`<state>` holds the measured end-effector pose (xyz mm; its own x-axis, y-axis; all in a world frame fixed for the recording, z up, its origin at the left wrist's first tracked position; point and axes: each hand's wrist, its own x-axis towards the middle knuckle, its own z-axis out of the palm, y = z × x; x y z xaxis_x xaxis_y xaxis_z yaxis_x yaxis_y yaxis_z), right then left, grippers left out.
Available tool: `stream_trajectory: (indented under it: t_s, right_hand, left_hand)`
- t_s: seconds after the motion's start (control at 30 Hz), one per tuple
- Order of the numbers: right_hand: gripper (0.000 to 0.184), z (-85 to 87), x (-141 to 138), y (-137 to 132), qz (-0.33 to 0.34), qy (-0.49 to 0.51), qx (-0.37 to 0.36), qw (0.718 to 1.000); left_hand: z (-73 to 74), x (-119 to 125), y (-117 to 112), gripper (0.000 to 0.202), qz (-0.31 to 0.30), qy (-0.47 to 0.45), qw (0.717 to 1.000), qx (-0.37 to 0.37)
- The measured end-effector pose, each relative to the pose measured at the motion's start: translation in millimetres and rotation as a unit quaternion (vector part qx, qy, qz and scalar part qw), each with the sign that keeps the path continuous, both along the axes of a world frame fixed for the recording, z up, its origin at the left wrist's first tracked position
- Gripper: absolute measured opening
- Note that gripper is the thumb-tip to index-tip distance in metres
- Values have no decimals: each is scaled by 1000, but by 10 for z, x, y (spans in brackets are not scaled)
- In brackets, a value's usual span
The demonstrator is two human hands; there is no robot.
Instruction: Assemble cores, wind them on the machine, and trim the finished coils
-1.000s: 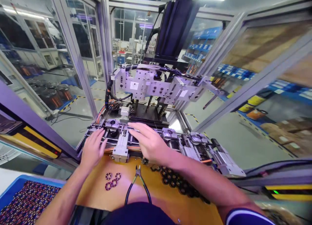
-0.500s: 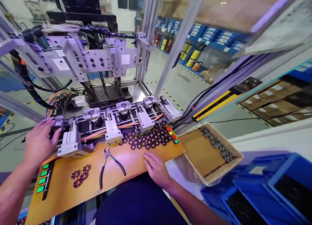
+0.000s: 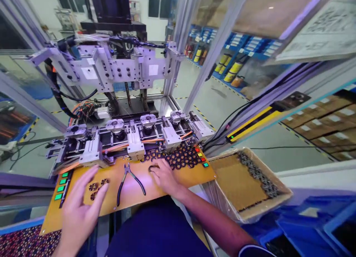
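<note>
Pinching a black ring (image 3: pixel 152 167) on its left, the right grip (image 3: pixel 164 176) sits near-side of the ring cluster (image 3: pixel 182 157) — left grip (image 3: pixel 80 207) spread loose.

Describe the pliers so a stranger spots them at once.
Find the orange board before the metal machine. On it, between left hand and right hand, lie the pliers. Their long, dark handles spread in a V, unlike the small round rings nearby.

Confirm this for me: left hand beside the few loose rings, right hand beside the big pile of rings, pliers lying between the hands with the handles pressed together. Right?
Not quite: the head view shows the handles of the pliers spread apart. They do lie between the left hand, beside the few loose rings, and the right hand, beside the big pile of rings.
</note>
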<state>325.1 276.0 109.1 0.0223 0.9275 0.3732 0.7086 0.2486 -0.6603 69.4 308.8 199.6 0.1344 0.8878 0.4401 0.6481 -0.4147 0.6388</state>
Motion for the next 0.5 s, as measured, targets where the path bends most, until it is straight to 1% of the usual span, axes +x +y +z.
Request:
stream_trajectory:
  t_s: [0.07,0.13,0.17,0.23,0.27,0.33,0.43,0.5]
  right_hand:
    - [11,264,-180,-86,39,45,17,998]
    - [9,551,-382,-176,89,136,39,986]
    - [9,679,-474,-213,116,198,49,972]
    - [7,874,-614,-259,163,311,60,935]
    - [8,935,-660,-263,181,347,60,918]
    - [11,994,-711,-238,206,376,46,902]
    - [15,998,-722,-161,216,392,10,894]
    - [15,990,-715,-107,204,394,-12,896]
  left_hand:
    - [-12,58,-111,40,-68,-36,995,-69]
    - [31,100,-204,37,-130,-96,975,-154]
    - [64,114,-250,37,-146,-130,963,-187]
    - [133,125,-338,38,-141,-178,950,-216]
    - [161,123,-375,37,-125,-189,951,-208]
    - [196,108,-423,32,-94,-184,965,-161]
    - [192,77,-423,24,-86,-153,983,-52]
    - [159,61,-390,23,-93,-143,985,-19]
